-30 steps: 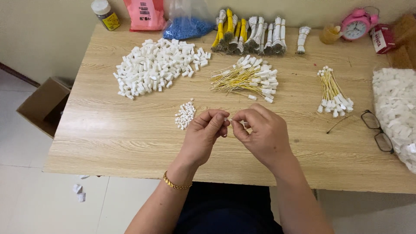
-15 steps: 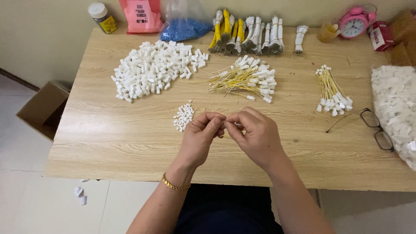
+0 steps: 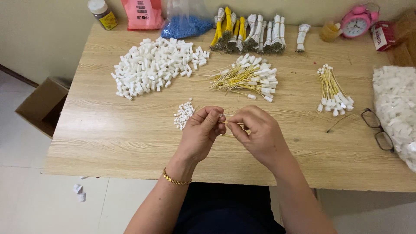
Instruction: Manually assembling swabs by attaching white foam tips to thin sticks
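connector heap [image 3: 158, 65] far left | wire pile [image 3: 247, 78] centre | wire bundle [image 3: 333, 90] right | glasses [image 3: 377, 130] right edge

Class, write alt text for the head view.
Two hands, left hand and right hand, pinch thin yellow wires above a wooden table, beside piles of white connectors and capped wires.

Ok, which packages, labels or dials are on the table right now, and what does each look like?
Jar: far left corner, white lid, yellow label.
Pink bag: beside the jar, upright, printed front.
Clear bag: right of the pink bag, holds blue bits.
Alarm clock: far right, pink, round white dial.
Red box: right of the clock, small, red and white.
Cardboard box: on the floor, left, open, brown.
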